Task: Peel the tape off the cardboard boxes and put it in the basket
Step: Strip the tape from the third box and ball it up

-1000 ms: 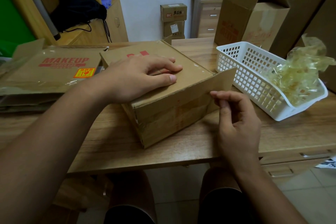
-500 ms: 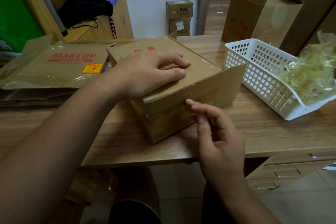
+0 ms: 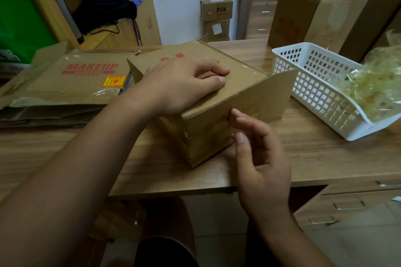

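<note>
Left hand [image 3: 184, 86], fingers relaxed, presses the brown cardboard box [image 3: 208, 136] top near desk [image 3: 314, 156] front edge; right hand [image 3: 263, 158]: loosely bent fingertips [image 3: 235, 114] touch its glossy taped face (grasping nothing).

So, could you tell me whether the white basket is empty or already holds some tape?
Not empty: the basket holds a crumpled wad of yellowish tape piled above its rim.

The wooden desk [image 3: 303, 154] carries a closed cardboard box [image 3: 206, 136] at the middle, near its front edge. A stack of flattened cartons [image 3: 65, 86] lies at the left end. A white basket [image 3: 314, 91] holding crumpled tape [image 3: 373, 86] sits toward the right end, and a tall open carton [image 3: 303, 13] stands at the back right.
</note>
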Motion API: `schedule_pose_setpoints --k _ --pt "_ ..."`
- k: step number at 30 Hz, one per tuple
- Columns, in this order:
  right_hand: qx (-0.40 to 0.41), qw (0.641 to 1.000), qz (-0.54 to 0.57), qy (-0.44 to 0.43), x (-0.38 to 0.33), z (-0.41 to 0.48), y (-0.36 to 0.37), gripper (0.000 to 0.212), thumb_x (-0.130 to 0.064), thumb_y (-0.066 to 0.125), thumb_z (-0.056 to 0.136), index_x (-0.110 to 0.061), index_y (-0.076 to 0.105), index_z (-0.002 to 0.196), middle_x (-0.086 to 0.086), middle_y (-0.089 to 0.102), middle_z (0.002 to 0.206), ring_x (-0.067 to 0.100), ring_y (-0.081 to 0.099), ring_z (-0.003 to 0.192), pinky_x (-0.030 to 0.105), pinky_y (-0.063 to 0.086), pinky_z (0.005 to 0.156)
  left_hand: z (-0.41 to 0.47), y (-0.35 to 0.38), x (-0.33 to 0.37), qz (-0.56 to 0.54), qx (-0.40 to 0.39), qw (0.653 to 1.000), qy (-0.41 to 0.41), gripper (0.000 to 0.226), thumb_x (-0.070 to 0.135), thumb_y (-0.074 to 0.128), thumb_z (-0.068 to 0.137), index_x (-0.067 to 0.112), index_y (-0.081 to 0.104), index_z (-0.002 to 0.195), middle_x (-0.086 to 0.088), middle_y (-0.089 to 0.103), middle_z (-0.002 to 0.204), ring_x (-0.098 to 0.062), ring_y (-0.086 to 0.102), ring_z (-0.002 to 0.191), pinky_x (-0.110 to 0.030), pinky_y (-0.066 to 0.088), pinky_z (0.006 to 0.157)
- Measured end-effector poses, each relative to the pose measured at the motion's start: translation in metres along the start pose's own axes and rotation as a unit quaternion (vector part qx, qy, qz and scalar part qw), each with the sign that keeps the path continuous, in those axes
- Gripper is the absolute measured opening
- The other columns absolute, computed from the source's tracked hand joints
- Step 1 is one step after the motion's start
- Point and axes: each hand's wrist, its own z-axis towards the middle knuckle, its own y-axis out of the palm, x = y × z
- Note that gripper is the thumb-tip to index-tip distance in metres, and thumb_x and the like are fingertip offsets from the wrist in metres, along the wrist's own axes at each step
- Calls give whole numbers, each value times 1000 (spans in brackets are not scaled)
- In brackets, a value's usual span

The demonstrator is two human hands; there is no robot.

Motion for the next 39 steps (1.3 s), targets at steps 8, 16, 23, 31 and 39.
schedule_pose_setpoints --k 8,16,23,31,39 --pt "13 1000 3 15 0 -1 2 25 4 57 99 -7 67 119 -6 71 126 12 64 123 22 51 101 2 4 3 8 27 999 -27 54 76 36 78 64 54 128 23 51 146 -15 47 136 -51 36 112" --pt "21 996 57 66 -2 13 2 22 -8 57 101 -24 68 111 -3 75 113 16 70 111 21 54 90 1 6 7 29 51 997 -50 51 73 37 82 64 53 129 22 52 146 -17 46 136 -50 35 112" --pt "50 994 74 64 0 20 5 24 -4 54 102 -24 68 108 0 76 110 15 71 109 20 55 90 2 7 7 57 61 995 -54 44 71 38 89 63 52 130 24 51 147 -16 46 136 -48 35 109" --pt "18 998 46 40 4 14 4 26 -5 55 101 -26 69 105 -1 77 104 17 73 104 21 56 89 1 8 8 63 60 995 -55 47 73 35 87 64 50 130 24 51 146 -17 48 134 -46 37 103" --pt "51 995 68 46 5 16 5 25 -2 54 103 -21 70 109 1 77 110 18 72 108 25 56 91 1 8 10 55 57 995 -64 53 73 31 80 66 50 130 24 51 147 -17 46 137 -49 35 107"
